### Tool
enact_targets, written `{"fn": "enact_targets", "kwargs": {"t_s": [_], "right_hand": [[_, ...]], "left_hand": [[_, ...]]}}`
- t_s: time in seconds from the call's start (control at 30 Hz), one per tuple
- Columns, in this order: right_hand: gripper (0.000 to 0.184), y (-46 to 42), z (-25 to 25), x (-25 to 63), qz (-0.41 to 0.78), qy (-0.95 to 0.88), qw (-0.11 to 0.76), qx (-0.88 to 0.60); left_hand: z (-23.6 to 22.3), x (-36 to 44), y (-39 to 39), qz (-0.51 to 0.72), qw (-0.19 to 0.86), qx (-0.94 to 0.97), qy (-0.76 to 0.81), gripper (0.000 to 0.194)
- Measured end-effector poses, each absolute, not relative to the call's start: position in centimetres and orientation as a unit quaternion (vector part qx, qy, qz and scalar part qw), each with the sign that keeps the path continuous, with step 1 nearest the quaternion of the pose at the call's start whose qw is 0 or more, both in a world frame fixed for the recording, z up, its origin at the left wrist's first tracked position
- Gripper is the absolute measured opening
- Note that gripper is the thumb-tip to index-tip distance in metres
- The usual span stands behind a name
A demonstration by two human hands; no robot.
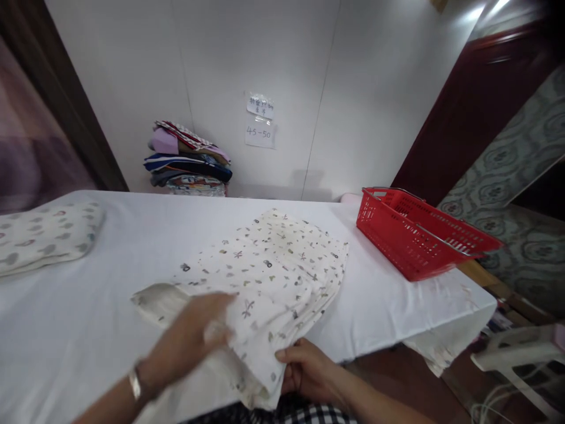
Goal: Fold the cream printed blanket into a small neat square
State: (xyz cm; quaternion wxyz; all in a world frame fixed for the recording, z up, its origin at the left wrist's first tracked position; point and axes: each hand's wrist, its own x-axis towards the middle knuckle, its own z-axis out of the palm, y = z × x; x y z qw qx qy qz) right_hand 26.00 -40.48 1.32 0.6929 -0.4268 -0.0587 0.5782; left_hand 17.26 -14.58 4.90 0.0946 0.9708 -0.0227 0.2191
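- The left hand (189, 335) is blurred; whether its fingers touch the printed cloth (282, 271) is unclear.
- The printed cloth's near edge hides some fingers of the right hand (304, 371).
- The left edge cuts off the folded cloth (48, 232).
- The upper label's (260, 106) writing is too small to read surely.
- The red basket's (406, 244) near wall hides its floor.
- The right edge crops the white stool (516, 353).

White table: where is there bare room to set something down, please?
The white table is bare between the folded cloth and the printed cloth, and between the printed cloth and the red basket. It is crowded at the near edge, by the left hand and right hand.
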Motion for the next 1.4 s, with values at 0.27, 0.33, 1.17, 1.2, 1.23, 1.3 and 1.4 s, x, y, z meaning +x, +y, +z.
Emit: {"fn": "enact_targets", "kwargs": {"t_s": [0.27,0.33,1.17,1.2,1.23,1.3,1.4], "right_hand": [[0.044,-40.3,3.0,25.9,0.54,-0.053,0.702,-0.462],[0.04,-40.7,3.1,25.9,0.537,-0.045,0.7,-0.469],[0.029,-42.3,3.7,25.4,0.513,-0.013,0.721,-0.466],[0.03,-42.6,3.5,25.7,0.516,-0.017,0.722,-0.461],[0.032,-42.8,3.3,26.3,0.517,-0.019,0.726,-0.453],[0.038,-43.3,2.7,28.0,0.505,-0.015,0.744,-0.438],[0.045,-43.9,1.9,32.3,0.454,0.001,0.772,-0.445]], "left_hand": [[3.0,14.9,-23.0,0.215,0.062,0.963,-0.149,0.069],[3.0,14.9,-22.8,0.175,0.096,0.966,-0.162,0.074],[3.3,16.1,-27.7,0.302,0.225,0.924,-0.069,0.026],[3.7,16.0,-27.4,0.302,0.227,0.922,-0.083,0.026],[4.2,15.8,-27.0,0.302,0.228,0.92,-0.099,0.027],[5.0,15.1,-26.0,0.3,0.229,0.917,-0.128,0.029],[5.7,13.5,-24.1,0.291,0.231,0.917,-0.143,0.036]]}}
